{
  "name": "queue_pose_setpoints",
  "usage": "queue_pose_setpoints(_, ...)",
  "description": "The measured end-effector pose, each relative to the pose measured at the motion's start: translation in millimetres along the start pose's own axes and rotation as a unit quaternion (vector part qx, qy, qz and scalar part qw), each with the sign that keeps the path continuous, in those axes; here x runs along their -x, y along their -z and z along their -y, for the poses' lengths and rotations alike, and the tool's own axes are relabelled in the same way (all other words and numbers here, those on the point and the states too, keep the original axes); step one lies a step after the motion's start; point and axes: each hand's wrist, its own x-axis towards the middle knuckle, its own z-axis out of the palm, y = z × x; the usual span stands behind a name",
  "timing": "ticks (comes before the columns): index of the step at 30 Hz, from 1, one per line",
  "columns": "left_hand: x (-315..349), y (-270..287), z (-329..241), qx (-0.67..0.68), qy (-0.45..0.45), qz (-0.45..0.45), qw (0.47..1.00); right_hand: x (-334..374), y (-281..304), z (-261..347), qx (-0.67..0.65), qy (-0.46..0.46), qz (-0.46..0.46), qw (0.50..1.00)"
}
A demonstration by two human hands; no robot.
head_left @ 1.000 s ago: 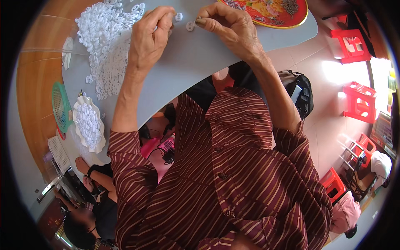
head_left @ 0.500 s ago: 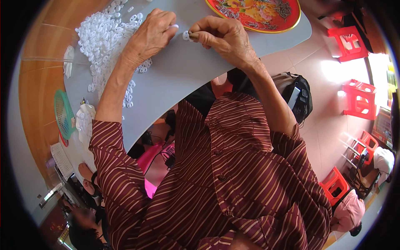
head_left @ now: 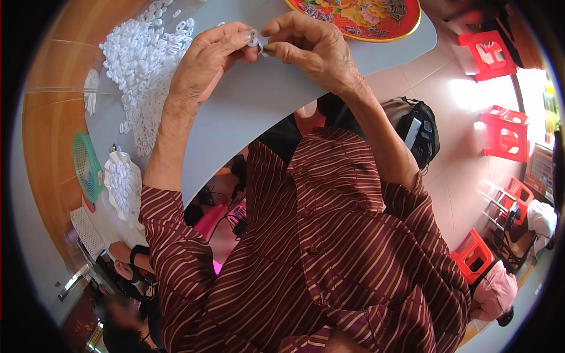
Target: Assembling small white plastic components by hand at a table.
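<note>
Small white plastic piece (head_left: 256,41) is being pinched between both hands above the grey table (head_left: 247,112), near its far edge. Left hand (head_left: 206,59) is curling its fingers closed, with thumb and fingertips pressing on the piece from the left. Right hand (head_left: 312,44) is doing the same from the right, its thumb and forefinger closing on the piece while the other fingers are folding under the palm. The two hands are touching at the fingertips, so the piece is mostly hiding between them and its exact shape is hard to tell.

Both forearms are rising from the lower part of the view, coming out of the sleeves of a dark red shirt with thin pale stripes (head_left: 329,259).

Just to the left of the left hand, a big heap of white plastic pieces (head_left: 144,65) is spreading across the table. Beyond the right hand, at the table's far edge, a round red tray with a gold rim and flower pattern (head_left: 359,15) is lying flat.

Further left and lower, a white dish full of more white pieces (head_left: 123,185) is sitting beside a green basket (head_left: 87,170). Off to the right, several red plastic stools (head_left: 506,132) are standing on the pale tiled floor (head_left: 453,170), and a black bag (head_left: 421,132) is resting just beside the person's right elbow.
</note>
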Motion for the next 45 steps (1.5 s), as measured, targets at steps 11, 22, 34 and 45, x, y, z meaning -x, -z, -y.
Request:
queue_pose_setpoints(11, -4, 2, -19, -0.27, -0.009, 0.07, 0.96, 0, -1, 1, -0.01, 0.026, 0.002, 1.0)
queue_pose_setpoints(22, 9, -19, 4, -0.265, -0.124, -0.034, 0.956, 0, -2, 2, -0.022, 0.039, -0.043, 0.998)
queue_pose_setpoints(34, 11, -31, 23, -0.24, -0.16, -0.157, 0.944, 2, -2, 5, -0.014, 0.025, -0.026, 0.999)
queue_pose_setpoints(45, 13, -35, 25, -0.233, -0.139, -0.156, 0.95, 2, -2, 4, -0.004, 0.034, -0.031, 0.999)
